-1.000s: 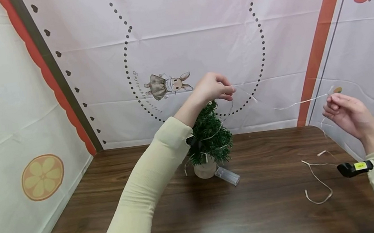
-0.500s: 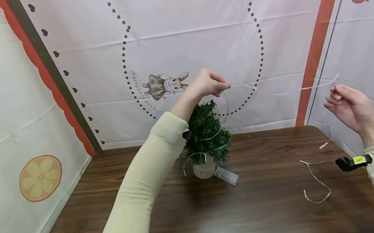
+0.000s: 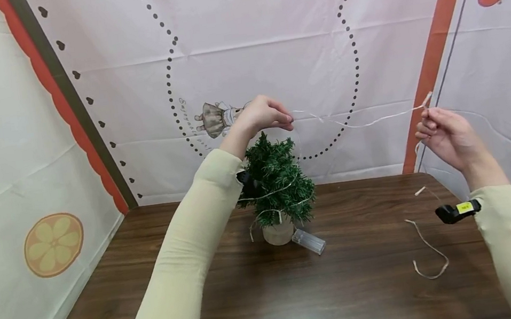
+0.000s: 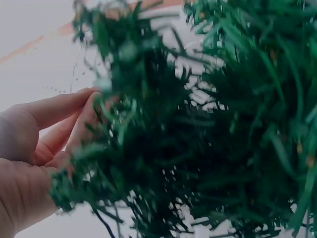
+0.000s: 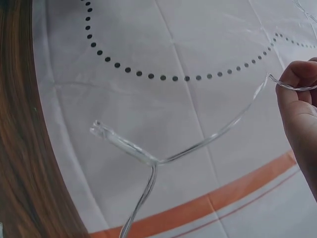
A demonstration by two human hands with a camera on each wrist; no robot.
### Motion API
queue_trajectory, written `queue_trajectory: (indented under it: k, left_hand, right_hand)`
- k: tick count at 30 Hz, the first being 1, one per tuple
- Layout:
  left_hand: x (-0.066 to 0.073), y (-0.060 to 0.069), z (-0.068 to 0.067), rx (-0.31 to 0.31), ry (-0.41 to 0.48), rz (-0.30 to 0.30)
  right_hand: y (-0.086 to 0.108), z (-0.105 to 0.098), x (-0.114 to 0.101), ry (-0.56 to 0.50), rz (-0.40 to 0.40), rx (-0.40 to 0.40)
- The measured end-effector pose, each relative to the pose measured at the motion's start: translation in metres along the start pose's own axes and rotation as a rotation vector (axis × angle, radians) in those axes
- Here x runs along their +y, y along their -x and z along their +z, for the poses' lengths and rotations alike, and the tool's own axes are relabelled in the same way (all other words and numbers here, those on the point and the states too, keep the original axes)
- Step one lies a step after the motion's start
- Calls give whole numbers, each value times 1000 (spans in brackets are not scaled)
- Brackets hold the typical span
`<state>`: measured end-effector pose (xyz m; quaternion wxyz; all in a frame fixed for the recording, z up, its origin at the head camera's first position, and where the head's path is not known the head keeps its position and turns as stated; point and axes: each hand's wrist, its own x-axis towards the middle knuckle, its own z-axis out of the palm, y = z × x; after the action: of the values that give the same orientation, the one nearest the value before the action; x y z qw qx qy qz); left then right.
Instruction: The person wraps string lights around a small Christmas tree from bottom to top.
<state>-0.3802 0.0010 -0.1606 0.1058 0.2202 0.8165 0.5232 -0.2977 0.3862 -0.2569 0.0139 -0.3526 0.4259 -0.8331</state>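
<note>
A small green artificial Christmas tree stands on the table in a pale round base, with clear string lights wound about its lower branches. Above and behind the treetop, my left hand pinches the wire between thumb and fingers; in the left wrist view, branches hide part of this hand. My right hand, off to the right, pinches another stretch of the wire, which sags slightly between the hands. One clear bulb sticks out from the wire in the right wrist view.
A clear battery box lies beside the tree base. The loose wire end curls on the brown wooden table at right, below my right hand. Printed cloth hangs behind and at both sides.
My left hand has moved left across the treetop with the wire. My right hand has risen and shifted left, still pinching the string lights. Tree and battery box stay in place.
</note>
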Motion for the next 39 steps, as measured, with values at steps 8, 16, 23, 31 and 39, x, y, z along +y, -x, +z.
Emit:
queue_trajectory:
  k: [8,16,23,31,39]
  left_hand:
    - [-23,-4,-18,-13,77,-26]
    - [-51,-4,-29,41,124,-33]
    - [-72,-3,-35,131,207,-72]
    - [-84,-3,-39,184,431,-72]
    - [-87,-5,-45,237,519,-98]
  right_hand:
    - [-16,8,6,-56,27,-58]
    - [-32,26,13,-28,84,25]
    - [-50,38,24,33,109,33]
    - [-60,46,33,43,130,14]
    - [-63,48,36,43,125,11]
